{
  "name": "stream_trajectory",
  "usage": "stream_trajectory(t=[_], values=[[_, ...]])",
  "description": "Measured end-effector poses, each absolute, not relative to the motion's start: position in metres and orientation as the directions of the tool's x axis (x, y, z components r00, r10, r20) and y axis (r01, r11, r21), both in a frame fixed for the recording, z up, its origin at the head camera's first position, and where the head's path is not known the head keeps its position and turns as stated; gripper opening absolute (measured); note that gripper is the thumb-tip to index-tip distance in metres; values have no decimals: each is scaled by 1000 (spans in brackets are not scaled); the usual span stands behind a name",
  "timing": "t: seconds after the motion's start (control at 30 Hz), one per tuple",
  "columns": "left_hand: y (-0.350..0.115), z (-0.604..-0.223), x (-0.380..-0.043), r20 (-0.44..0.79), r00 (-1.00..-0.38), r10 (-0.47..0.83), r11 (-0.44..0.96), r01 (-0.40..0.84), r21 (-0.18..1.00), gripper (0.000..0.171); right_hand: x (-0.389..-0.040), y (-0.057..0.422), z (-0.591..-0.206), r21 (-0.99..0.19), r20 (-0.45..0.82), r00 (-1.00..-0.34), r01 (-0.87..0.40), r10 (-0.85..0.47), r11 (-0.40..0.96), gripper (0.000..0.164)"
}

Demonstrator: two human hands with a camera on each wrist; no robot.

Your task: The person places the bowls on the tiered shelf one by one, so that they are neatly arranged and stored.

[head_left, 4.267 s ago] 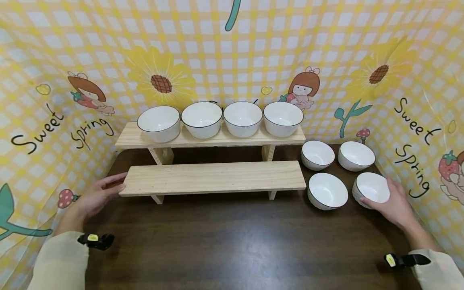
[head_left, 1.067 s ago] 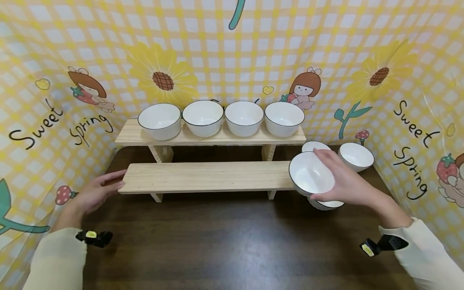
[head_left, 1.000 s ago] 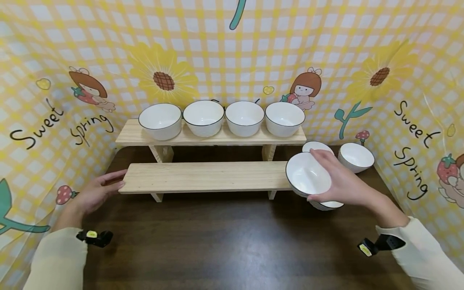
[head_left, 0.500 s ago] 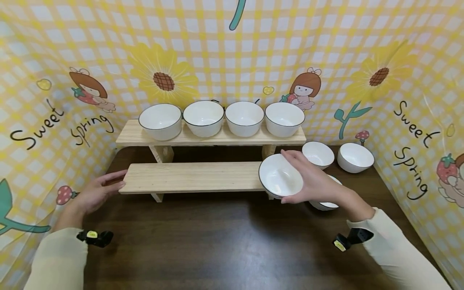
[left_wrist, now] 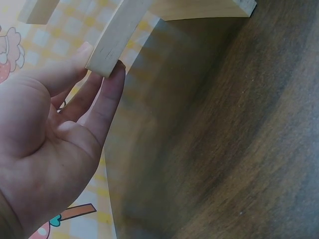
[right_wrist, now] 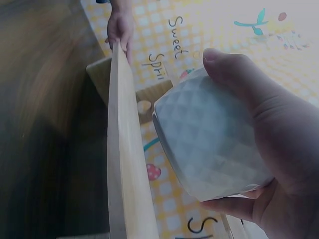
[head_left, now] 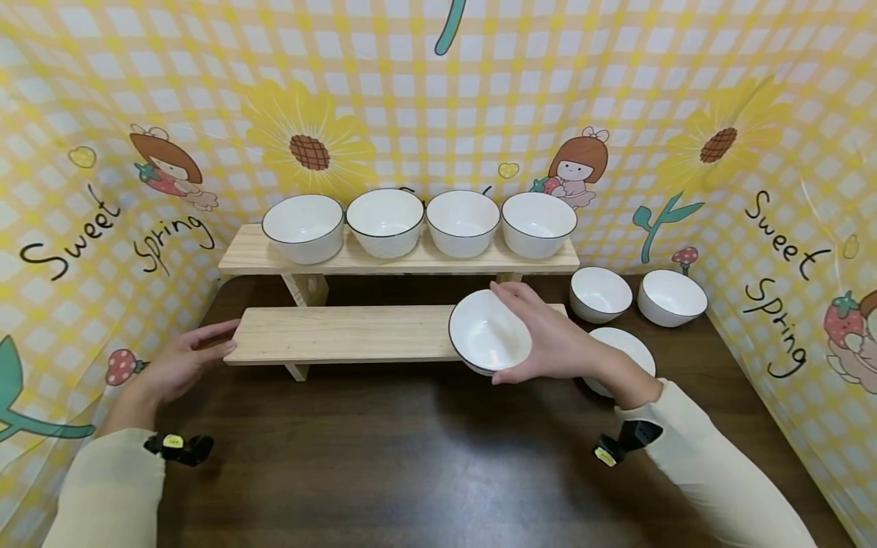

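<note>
My right hand (head_left: 541, 335) grips a white bowl (head_left: 488, 332) with a thin dark rim, thumb and fingers around its sides. The bowl is tilted, over the right part of the lower wooden shelf board (head_left: 342, 333). In the right wrist view the bowl's outside (right_wrist: 209, 134) shows a diamond-textured surface, apart from the board. My left hand (head_left: 181, 369) pinches the left end of the lower board; the left wrist view shows the board's end (left_wrist: 112, 45) between thumb and fingers. On the upper shelf (head_left: 236, 255) several like bowls (head_left: 384, 221) stand in a row.
Right of the shelves, three more white bowls stand on the dark wood table (head_left: 342, 457): two at the back (head_left: 600, 294) and one nearer (head_left: 626, 350), partly behind my right forearm. A yellow checked cloth (head_left: 438, 114) encloses the back and sides.
My right hand has lifted the front-right bowl off the table and carried it left over the lower board, tilting it. My left hand has stayed at the board's left end.
</note>
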State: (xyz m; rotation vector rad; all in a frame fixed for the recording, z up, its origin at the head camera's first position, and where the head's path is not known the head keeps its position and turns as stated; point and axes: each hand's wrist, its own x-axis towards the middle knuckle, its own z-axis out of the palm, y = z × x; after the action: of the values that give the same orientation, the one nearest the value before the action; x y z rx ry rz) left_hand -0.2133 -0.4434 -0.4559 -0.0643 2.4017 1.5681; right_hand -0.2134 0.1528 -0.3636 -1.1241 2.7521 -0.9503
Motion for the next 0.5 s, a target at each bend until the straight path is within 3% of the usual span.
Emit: stream_trajectory(t=[0.5], values=[[-441,-455,-214,-249,-963,106,420,-183,889,72,-221,93,-363,-608,191,-703,-633,-685,480,127]])
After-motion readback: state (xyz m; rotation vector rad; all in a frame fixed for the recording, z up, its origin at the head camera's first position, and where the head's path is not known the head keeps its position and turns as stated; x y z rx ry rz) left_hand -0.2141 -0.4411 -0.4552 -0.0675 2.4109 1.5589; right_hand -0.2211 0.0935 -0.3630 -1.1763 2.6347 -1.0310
